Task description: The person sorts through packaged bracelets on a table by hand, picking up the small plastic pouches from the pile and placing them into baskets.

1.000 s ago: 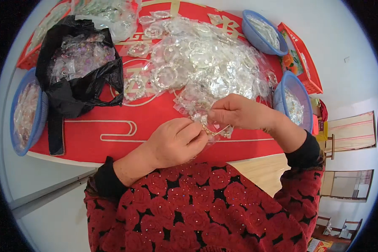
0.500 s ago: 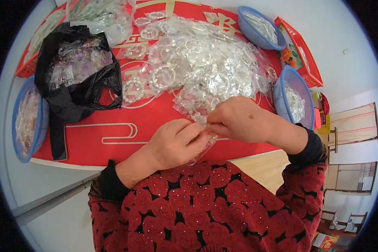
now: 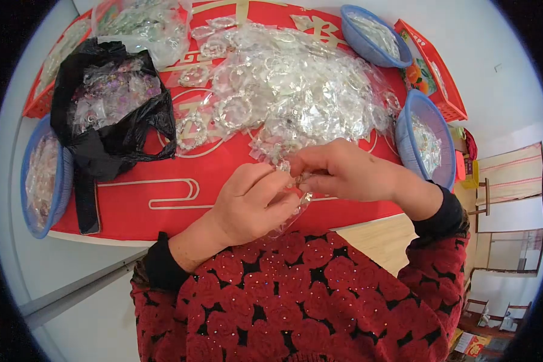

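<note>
Over the front of the red table, my left hand (image 3: 250, 202) is closed on a small clear packet (image 3: 295, 211) with something shiny in it. My right hand (image 3: 347, 172) pinches at the top of the same packet, its fingertips close to those of my left hand. What lies between the fingertips is partly hidden. Just beyond both hands spreads a large pile of clear packets (image 3: 301, 84) holding bracelet-like rings and shiny pieces. A packet with a beaded ring (image 3: 192, 131) lies at the pile's left edge.
A black plastic bag (image 3: 102, 151) of packets lies at the left, beside a blue basket (image 3: 63, 187). Behind it are a clear bag (image 3: 145, 30) and a red crate (image 3: 39, 105). Two blue baskets (image 3: 363, 47) (image 3: 409, 136) and another red crate (image 3: 449, 108) stand at the right.
My right hand has turned and moved slightly down, closer to my left hand. The thin ring seen between the hands earlier no longer shows. The camera view has shifted slightly.
</note>
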A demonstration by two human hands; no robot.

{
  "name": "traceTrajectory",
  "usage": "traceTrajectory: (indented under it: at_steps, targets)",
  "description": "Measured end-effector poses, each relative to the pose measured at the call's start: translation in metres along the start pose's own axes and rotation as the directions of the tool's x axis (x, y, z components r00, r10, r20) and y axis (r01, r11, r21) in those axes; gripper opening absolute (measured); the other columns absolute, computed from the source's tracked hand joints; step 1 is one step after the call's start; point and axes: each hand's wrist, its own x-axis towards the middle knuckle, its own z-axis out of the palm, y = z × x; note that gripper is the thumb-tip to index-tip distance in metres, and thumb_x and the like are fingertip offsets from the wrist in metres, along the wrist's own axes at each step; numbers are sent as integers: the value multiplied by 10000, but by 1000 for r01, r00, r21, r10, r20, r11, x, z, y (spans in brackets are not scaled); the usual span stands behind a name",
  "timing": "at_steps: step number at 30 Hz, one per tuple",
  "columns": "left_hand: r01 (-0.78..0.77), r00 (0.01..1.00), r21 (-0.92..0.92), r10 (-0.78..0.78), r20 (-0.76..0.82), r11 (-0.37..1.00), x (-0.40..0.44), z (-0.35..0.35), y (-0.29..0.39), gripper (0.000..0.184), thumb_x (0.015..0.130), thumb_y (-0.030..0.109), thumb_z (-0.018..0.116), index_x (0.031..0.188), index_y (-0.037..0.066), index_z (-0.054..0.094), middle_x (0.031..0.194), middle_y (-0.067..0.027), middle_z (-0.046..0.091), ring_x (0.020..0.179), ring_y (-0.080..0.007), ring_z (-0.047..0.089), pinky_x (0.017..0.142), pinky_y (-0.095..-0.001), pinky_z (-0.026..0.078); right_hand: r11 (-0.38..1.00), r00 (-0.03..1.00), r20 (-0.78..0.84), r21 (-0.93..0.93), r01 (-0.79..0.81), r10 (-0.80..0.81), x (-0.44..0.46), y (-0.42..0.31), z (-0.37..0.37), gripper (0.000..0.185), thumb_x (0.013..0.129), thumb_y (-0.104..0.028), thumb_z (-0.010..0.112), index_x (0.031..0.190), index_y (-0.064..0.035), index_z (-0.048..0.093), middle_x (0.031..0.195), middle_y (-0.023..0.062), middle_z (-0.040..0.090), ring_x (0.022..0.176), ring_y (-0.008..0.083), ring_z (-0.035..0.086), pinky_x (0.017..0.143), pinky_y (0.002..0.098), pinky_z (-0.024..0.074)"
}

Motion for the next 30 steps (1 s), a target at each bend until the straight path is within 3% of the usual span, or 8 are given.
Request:
traceTrajectory:
  at_steps: [2,5,8,14,20,23,26,30]
  targets:
    - [7,1000,6,-7,-12,1000,-1,2,0,204,561,60,646,753,91,584,905,-65,497,809,-230,477,627,-315,414,999,999,-5,12,41,-41,-2,5,5,282,738,-23,560,1015,-28,503,767,84,572,715,153,564,621,275,438]
    - [5,1000,-10,-5,-3,1000,-3,2,0,268,528,45,674,782,77,598,931,-83,500,829,-259,474,653,-338,411,952,945,-131,-104,289,-301,-2,14,13,255,740,-12,567,989,-18,514,755,61,568,702,93,534,604,248,429]
    - [1,1000,-16,0,9,1000,-2,1,1,272,525,52,682,781,73,594,950,-90,495,831,-261,472,639,-344,408,980,960,-222,60,190,-172,-7,7,17,206,747,-9,567,950,-5,529,723,51,574,668,85,528,587,242,426]
    - [-51,999,14,51,-17,999,-3,4,2,288,515,58,682,786,76,587,950,-85,492,822,-259,469,614,-343,396,994,983,-177,104,-37,56,-10,-1,13,194,755,-7,559,948,-6,537,707,62,598,653,116,569,583,266,444]
    - [-42,999,-2,42,-32,999,-5,2,2,281,518,57,682,781,90,590,945,-81,478,847,-268,460,635,-378,392,955,935,-196,-87,285,-297,-1,6,21,272,739,-27,581,1006,-18,527,724,96,590,638,163,571,577,285,444]
    - [-13,997,32,16,-71,999,-5,1,2,274,523,65,684,779,101,595,967,-82,468,898,-281,451,697,-419,398,982,955,-260,84,169,-142,-6,1,19,338,752,-45,573,1081,-37,500,807,91,583,719,172,567,620,290,448]
    - [11,995,109,0,-103,994,-7,-1,4,270,525,73,690,778,108,600,987,-85,461,950,-295,439,766,-461,388,949,895,-346,-235,209,-283,-3,2,15,347,775,-43,548,1115,-43,479,932,83,569,828,148,549,669,268,443]
    - [36,993,151,-18,-119,988,-8,2,6,230,570,77,663,772,130,568,977,-74,475,955,-291,454,840,-483,358,916,975,-218,380,129,-47,0,14,27,308,783,-31,529,1088,-35,487,982,51,547,863,101,516,687,235,429]
